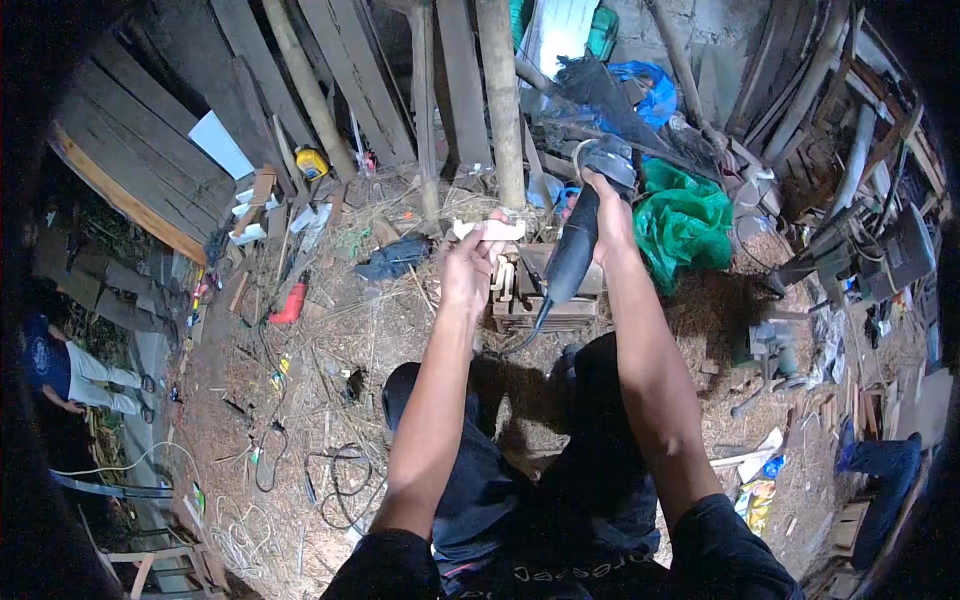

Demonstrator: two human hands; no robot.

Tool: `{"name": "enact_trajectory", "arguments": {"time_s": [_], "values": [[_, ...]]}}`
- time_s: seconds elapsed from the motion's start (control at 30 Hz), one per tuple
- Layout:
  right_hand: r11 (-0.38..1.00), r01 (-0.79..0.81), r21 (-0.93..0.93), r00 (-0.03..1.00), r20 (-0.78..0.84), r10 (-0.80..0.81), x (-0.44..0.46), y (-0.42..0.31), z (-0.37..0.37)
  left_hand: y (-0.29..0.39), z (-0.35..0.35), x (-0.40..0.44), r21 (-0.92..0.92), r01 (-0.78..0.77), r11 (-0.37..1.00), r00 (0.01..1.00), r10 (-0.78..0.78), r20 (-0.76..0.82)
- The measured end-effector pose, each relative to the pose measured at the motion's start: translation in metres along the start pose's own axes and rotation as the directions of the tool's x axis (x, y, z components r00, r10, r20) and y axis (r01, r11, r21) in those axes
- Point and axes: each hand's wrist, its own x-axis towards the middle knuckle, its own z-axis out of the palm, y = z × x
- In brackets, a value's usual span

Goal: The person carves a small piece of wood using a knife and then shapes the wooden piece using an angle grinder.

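My left hand (pixel 468 268) is closed around a small, pale, curved wooden piece (pixel 503 231), held up in front of me. In my right hand (pixel 611 222) is an angle grinder (pixel 571 262). Its black body slants down toward me, with the disc end pointing away, and a dark cord (pixel 541 318) hangs from its lower end. The grinder and the wooden piece are apart. Below and between my hands stands a low wooden stack (pixel 548 317), with several similar pale pieces (pixel 503 283) at its left side.
Wood shavings cover the ground. A green plastic bag (pixel 686 222) lies to the right, and a red power tool (pixel 290 303) to the left. Loose cables (pixel 345 487) coil at lower left. Planks (pixel 365 80) lean along the back. A person (pixel 85 370) stands at far left.
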Motion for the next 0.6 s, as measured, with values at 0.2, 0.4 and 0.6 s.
{"name": "enact_trajectory", "arguments": {"time_s": [0.2,0.4,0.6], "values": [[0.998,0.044,-0.034,0.998,-0.040,-0.045,-0.004,-0.002,-0.005,-0.010,-0.004,0.001,-0.082,0.063,0.995,0.998,-0.062,0.013],[0.995,0.094,-0.021,0.992,-0.082,-0.095,-0.004,-0.005,-0.012,-0.014,-0.017,0.008,0.073,0.070,0.995,0.994,-0.063,-0.094],[0.994,0.112,-0.010,0.987,-0.114,-0.112,0.000,-0.008,-0.020,-0.016,0.008,-0.008,0.776,-0.026,0.630,0.998,-0.033,0.060]]}}
